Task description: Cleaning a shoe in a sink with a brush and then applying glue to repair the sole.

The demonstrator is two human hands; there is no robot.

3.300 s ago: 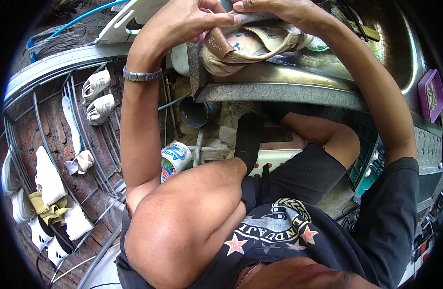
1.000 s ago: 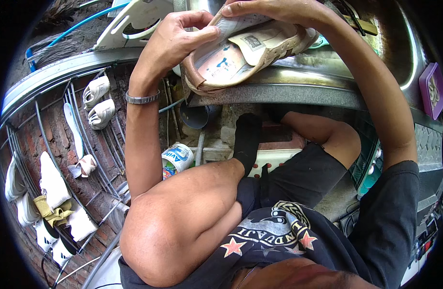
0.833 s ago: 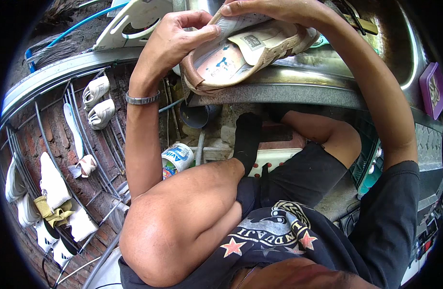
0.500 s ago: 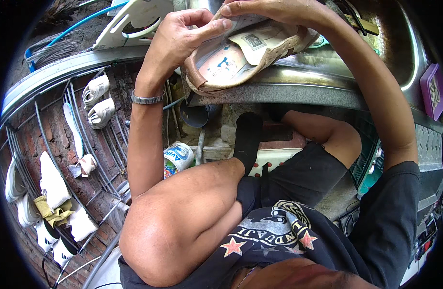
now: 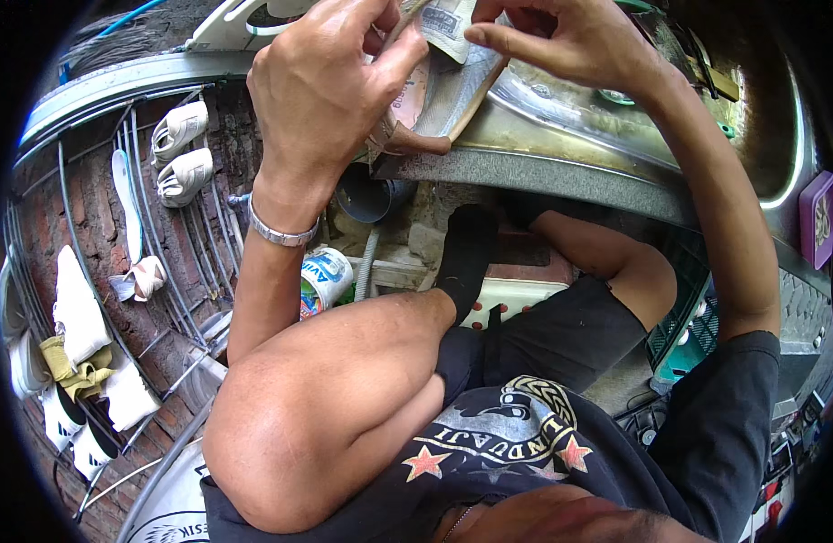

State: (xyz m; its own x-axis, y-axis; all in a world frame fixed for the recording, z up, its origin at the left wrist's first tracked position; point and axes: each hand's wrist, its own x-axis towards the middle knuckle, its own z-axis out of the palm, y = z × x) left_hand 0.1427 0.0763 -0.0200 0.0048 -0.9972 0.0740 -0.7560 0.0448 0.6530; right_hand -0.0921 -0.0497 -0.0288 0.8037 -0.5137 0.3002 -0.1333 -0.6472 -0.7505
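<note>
A beige and brown shoe [image 5: 416,141] is held over the front edge of a metal sink, its heel toward me and its pale insole showing. My left hand [image 5: 318,95], with a metal watch band on the wrist, closes around the shoe's left rim, thumb and fingers pinched on the collar. At the shoe's upper right, my right hand [image 5: 570,41] has its fingers curled and its thumb at the opening, beside the light label-bearing tongue [image 5: 445,32]. The toe end is cut off by the top of the picture.
The metal sink [image 5: 561,172] has a thick front edge. A wire rack [image 5: 68,199] with several white shoes [image 5: 183,176] stands at left by a brick wall. Below the sink are a white bucket [image 5: 328,271] and a drain pipe. A purple container [image 5: 821,217] sits at right.
The shoe has turned and tilted, so its opening looks narrower. My left hand has come lower and nearer along its rim; my right hand has shifted right, from the far end to the right side.
</note>
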